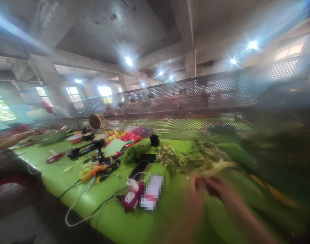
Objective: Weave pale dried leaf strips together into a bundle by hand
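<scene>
Blurred hands [217, 186], green tabletop [175, 193], perforated partition [167, 95], concrete ceiling [139, 27]

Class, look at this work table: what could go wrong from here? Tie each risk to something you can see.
The white cable loops past the edge of the table, so it might get snagged and drag things with it. The leaves lie crowded by the left hand and right hand, so they could tangle or crease. The orange tool lies close to cables, which might catch if it is lifted.
</scene>
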`<state>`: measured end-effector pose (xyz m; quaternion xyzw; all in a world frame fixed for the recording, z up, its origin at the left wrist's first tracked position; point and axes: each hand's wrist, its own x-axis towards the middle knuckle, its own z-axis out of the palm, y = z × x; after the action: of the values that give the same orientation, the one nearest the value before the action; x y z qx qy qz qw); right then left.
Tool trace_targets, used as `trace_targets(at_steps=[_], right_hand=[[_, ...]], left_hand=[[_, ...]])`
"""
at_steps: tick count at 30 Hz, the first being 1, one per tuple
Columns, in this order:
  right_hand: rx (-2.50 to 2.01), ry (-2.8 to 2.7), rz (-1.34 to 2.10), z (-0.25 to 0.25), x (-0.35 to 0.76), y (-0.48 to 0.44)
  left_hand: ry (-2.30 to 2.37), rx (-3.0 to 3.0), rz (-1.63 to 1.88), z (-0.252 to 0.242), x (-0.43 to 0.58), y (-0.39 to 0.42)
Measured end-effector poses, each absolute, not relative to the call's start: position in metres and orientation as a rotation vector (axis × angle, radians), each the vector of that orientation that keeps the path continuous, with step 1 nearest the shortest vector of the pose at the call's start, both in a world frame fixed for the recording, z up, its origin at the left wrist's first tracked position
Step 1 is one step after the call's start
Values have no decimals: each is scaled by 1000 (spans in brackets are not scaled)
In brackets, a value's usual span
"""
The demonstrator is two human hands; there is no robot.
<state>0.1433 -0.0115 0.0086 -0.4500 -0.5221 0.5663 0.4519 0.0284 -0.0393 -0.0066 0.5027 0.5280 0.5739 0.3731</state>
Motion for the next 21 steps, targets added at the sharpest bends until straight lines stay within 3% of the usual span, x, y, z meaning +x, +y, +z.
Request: trace_targets(at_steps=[6,21], right_hand=[[-1284,-1388,1135,22,149,-14],[-1440,-1490,955,27,153,-9]], left_hand=[[1200,1209,1370,-4,27,-42],[1109,1538,1290,-5,6,-36]])
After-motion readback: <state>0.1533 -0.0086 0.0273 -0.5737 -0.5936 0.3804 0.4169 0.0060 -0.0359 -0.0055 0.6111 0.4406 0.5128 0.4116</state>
